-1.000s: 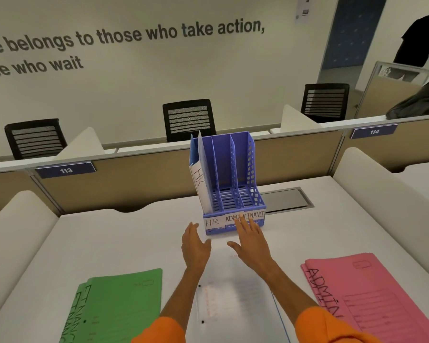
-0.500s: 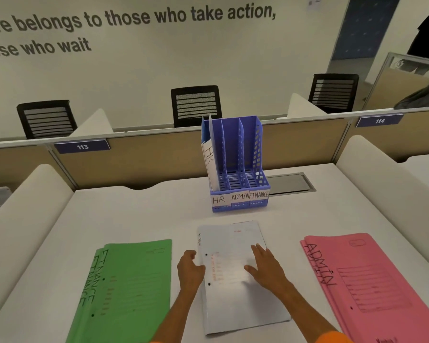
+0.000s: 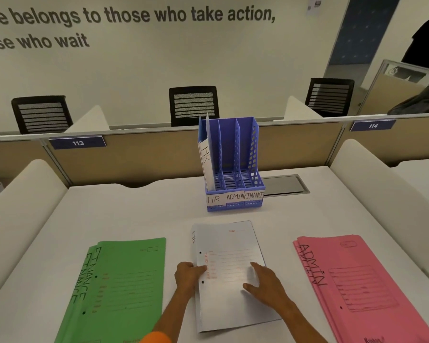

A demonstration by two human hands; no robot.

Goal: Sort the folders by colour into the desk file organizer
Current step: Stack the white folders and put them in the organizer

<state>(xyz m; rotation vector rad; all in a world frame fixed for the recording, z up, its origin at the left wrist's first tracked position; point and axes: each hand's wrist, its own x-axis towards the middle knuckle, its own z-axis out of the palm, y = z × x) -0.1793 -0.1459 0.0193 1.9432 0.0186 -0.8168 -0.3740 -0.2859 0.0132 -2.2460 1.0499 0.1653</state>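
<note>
With my left hand (image 3: 189, 274) curled on the punched edge of the white folder (image 3: 230, 273) near the worktop's front edge and my right hand (image 3: 264, 280) flat on top, it looked thin and floppy, best gripped along the spine.

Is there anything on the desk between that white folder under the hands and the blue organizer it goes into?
Nothing visible. The white folder lies flat with only bare desk between it and the blue organizer. The HR slot already holds one white folder, but room remains beside it.
</note>
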